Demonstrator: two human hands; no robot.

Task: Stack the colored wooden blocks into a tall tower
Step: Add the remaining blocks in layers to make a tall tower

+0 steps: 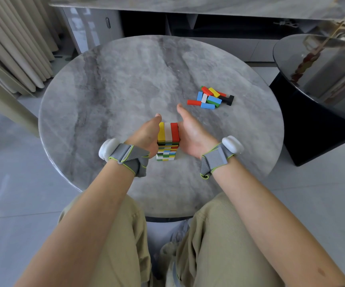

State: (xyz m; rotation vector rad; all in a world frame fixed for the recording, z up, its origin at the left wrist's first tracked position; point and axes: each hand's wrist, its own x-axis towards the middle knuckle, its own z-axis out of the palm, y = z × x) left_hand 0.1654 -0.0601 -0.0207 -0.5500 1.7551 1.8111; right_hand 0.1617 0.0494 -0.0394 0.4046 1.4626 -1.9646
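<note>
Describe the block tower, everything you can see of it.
The tower is a square stack of painted wooden blocks, standing upright on the grey marbled table, near the person's edge. Its top layer holds three blocks side by side: yellow, white, red. The thin layers below show green, yellow, blue, red and white. The left hand rests against its yellow side and the right hand against its red side, both near the top. The loose blocks lie apart, to its right.

No writing, number or brand can be read anywhere; the tower (pixel 168 134) and the loose blocks (pixel 209 98) show plain coloured faces; the wrist straps (pixel 126 157) and the counter (pixel 126 90) bear no legible mark.
</note>
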